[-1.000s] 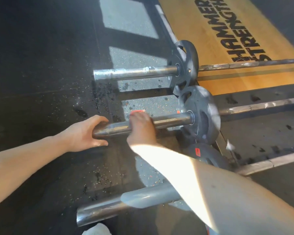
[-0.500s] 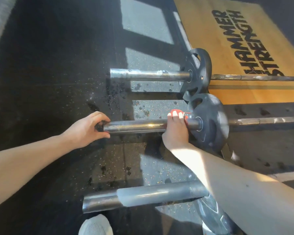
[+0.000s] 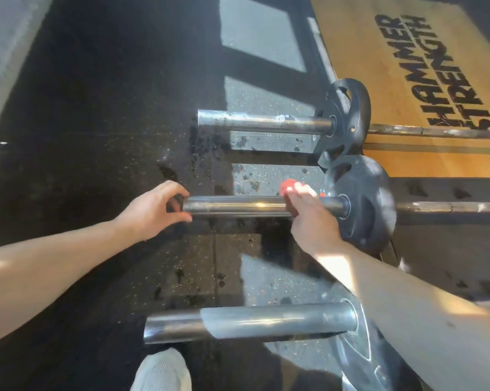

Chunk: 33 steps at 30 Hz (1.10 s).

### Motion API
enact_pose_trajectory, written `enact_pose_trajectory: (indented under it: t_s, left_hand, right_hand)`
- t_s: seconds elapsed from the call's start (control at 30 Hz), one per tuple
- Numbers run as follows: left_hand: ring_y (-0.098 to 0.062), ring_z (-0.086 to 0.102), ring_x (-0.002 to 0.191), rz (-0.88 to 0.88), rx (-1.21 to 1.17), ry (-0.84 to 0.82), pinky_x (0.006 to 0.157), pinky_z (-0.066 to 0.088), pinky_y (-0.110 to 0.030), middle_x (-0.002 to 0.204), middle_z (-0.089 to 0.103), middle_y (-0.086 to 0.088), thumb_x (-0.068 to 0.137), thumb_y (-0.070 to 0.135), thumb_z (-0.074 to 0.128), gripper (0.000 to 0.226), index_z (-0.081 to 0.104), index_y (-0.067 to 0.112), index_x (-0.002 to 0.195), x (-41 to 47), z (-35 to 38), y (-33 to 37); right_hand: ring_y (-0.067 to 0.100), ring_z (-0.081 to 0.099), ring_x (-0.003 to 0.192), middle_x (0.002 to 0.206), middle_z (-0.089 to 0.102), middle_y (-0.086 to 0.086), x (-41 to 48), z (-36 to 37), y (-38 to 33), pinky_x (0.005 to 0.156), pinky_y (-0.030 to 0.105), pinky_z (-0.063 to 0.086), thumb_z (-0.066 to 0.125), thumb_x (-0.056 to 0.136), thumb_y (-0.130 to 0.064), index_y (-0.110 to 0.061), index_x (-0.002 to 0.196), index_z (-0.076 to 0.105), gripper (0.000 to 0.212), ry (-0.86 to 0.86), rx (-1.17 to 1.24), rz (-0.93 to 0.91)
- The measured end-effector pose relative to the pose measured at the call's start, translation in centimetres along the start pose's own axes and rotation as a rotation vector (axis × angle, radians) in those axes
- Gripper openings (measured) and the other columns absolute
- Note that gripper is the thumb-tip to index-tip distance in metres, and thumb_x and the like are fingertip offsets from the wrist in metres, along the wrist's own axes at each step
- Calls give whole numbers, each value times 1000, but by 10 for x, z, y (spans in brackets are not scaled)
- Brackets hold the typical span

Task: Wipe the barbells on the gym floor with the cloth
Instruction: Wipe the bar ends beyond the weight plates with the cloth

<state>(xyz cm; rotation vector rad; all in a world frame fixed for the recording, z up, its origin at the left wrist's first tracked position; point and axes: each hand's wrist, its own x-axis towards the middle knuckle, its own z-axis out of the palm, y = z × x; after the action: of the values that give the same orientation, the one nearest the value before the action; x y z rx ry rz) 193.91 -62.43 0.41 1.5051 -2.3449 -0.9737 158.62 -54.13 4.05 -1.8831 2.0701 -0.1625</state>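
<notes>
Three barbells lie side by side on the dark rubber floor, each with a black plate. The middle barbell sleeve [image 3: 235, 206] is shiny steel. My left hand [image 3: 153, 211] curls its fingers round the sleeve's free end. My right hand [image 3: 308, 214] grips a red cloth [image 3: 290, 185] wrapped over the same sleeve, close to its black plate [image 3: 365, 210]. Most of the cloth is hidden under my hand. The far barbell sleeve [image 3: 263, 124] and the near barbell sleeve [image 3: 249, 324] lie untouched.
A wooden lifting platform [image 3: 365, 46] with black lettering lies at the back right. Wet spots [image 3: 198, 153] speckle the floor round the sleeves. My white shoe [image 3: 161, 372] shows at the bottom edge. The far plate [image 3: 342, 122] leans against the middle one.
My right hand slid the cloth rightward along the middle sleeve, from near its left part to beside the plate. My left hand stayed at the sleeve's end.
</notes>
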Motion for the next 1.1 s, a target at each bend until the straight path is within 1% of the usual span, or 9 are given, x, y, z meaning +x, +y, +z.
enact_pose_trajectory:
  t_s: [0.1,0.2,0.33,0.53,0.73,0.83,0.93,1.03,1.1]
  left_hand:
    - [-6,67,87,-18,-15,5,79,61,-32,104,63,16,80,36,83,50,52,39,119,0,3,1]
    - [-6,68,86,-64,-26,-4,78,61,-28,103,65,14,81,35,83,52,51,38,122,0,3,2]
    - [-3,69,85,-110,-57,-13,78,58,-25,99,68,13,82,38,82,59,49,39,131,-1,2,1]
    - [1,66,91,-164,-27,0,87,59,-34,105,66,13,84,32,81,66,40,52,131,-9,-9,-17]
    - [-1,68,86,-98,-47,-31,82,59,-31,98,69,14,81,34,83,67,45,43,135,-4,-7,1]
    - [0,67,91,-19,-27,-29,82,60,-28,106,64,16,83,33,82,58,50,40,131,1,-4,6]
    - [-4,66,91,20,-9,-44,83,60,-31,110,60,17,85,33,80,48,53,40,124,4,-2,4]
    - [-5,65,93,57,3,-51,85,60,-29,116,56,18,85,32,80,47,53,40,122,5,-1,3]
    - [-5,65,93,68,5,-40,86,59,-28,119,56,17,86,30,78,45,54,39,123,4,1,3]
  right_hand:
    - [27,26,149,157,36,0,5,-1,33,112,49,45,57,86,4,-21,136,50,56,75,-80,171]
    - [30,17,153,162,31,7,7,17,-3,123,45,28,61,84,1,-12,145,47,64,114,-138,218]
    - [29,2,157,171,8,5,17,46,-103,129,43,11,67,82,2,-12,162,16,96,1,-92,20]
    - [27,7,157,170,14,2,31,58,-187,123,47,27,65,95,-12,-15,158,25,75,-207,29,-187]
    - [16,-3,157,170,2,-12,11,32,-109,115,43,41,57,83,13,-29,162,19,96,-162,46,-222]
    - [17,0,158,169,7,-14,-4,19,-33,116,41,32,50,80,20,-35,160,23,101,4,7,-37]
    - [25,4,158,170,15,0,-4,1,25,125,48,21,51,86,16,-23,158,32,84,100,2,223]
    - [28,7,157,169,19,6,1,4,18,127,43,20,63,88,6,-13,155,38,74,148,-28,321]
    - [30,7,157,169,19,7,3,21,-15,127,42,18,67,86,3,-13,155,36,78,197,-61,275]
